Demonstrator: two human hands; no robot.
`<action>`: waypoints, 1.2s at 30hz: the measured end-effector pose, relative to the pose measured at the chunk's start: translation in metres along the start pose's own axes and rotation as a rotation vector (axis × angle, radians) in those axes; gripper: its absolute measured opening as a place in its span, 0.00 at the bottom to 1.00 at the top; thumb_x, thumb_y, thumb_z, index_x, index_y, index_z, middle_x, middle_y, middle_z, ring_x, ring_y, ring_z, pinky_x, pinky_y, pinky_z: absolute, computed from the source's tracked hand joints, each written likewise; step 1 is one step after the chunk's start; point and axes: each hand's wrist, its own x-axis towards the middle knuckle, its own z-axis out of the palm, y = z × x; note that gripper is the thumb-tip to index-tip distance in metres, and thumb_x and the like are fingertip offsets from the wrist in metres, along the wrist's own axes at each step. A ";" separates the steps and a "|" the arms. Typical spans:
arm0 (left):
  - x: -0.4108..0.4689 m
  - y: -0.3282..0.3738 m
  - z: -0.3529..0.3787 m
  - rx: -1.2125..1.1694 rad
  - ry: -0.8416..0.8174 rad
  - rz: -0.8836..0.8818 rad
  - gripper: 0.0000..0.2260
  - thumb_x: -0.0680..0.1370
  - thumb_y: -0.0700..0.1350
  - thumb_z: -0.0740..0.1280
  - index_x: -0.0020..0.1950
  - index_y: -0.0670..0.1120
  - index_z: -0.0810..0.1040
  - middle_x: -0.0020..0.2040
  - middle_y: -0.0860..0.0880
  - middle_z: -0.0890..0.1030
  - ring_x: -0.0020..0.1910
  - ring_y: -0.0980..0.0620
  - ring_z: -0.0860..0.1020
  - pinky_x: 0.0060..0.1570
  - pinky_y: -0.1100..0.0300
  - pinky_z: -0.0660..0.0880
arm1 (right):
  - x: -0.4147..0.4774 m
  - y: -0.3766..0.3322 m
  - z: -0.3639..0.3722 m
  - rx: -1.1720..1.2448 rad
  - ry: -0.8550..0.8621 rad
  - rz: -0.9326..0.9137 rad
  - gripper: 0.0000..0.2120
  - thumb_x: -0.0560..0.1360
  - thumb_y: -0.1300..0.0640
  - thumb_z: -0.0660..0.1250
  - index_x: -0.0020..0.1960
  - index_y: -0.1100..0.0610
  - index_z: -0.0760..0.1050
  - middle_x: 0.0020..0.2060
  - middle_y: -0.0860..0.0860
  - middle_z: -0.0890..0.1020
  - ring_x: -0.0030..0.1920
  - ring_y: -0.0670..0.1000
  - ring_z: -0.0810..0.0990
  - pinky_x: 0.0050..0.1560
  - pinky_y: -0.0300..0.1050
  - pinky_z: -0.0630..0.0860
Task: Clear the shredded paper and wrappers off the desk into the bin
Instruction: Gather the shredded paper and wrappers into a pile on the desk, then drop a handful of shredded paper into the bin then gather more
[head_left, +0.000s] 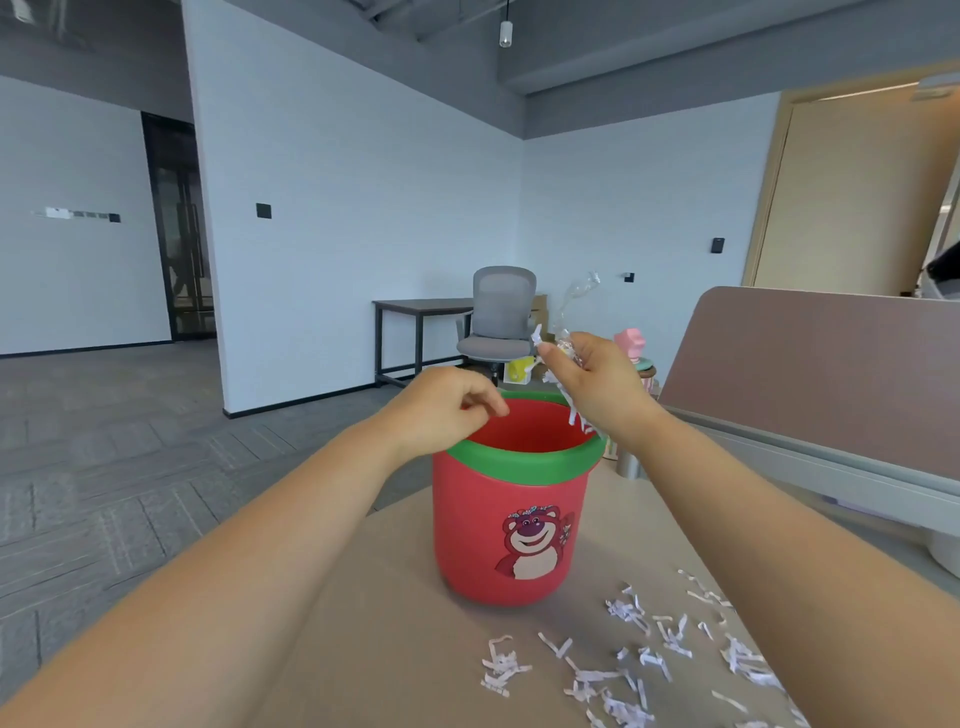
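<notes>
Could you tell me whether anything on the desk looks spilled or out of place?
Yes: shredded paper lies scattered loose over the desk in front of the red bin, toward its right side, rather than in the bin.

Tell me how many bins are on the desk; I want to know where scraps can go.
1: the red bin with a green rim stands on the desk, between both hands, beyond the shredded paper. None other shows.

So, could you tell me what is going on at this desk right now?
A person is clearing litter into a red plastic bin with a green rim that stands on the beige desk. The right hand holds a clump of white shredded paper and a clear crinkled wrapper over the bin's mouth. The left hand hovers at the rim. Many white paper shreds remain on the desk.
</notes>
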 end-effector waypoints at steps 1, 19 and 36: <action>-0.005 -0.003 0.000 0.044 0.074 -0.004 0.10 0.75 0.38 0.62 0.47 0.49 0.82 0.41 0.60 0.76 0.41 0.61 0.76 0.43 0.73 0.70 | 0.004 -0.001 0.003 0.000 -0.002 -0.007 0.16 0.77 0.51 0.60 0.31 0.51 0.66 0.24 0.47 0.64 0.26 0.46 0.64 0.28 0.40 0.60; -0.046 -0.023 0.030 0.062 0.432 -0.072 0.12 0.77 0.51 0.62 0.55 0.44 0.68 0.54 0.52 0.70 0.51 0.54 0.72 0.51 0.55 0.72 | 0.010 0.013 0.021 -0.451 -0.508 0.123 0.27 0.68 0.47 0.71 0.64 0.54 0.70 0.63 0.53 0.73 0.61 0.54 0.73 0.61 0.46 0.71; -0.054 0.000 0.033 0.147 0.448 0.027 0.09 0.77 0.45 0.60 0.54 0.43 0.74 0.58 0.46 0.73 0.60 0.49 0.69 0.58 0.53 0.69 | -0.049 0.010 0.007 -0.185 -0.034 -0.109 0.10 0.76 0.59 0.62 0.54 0.57 0.78 0.53 0.54 0.81 0.54 0.53 0.77 0.58 0.48 0.74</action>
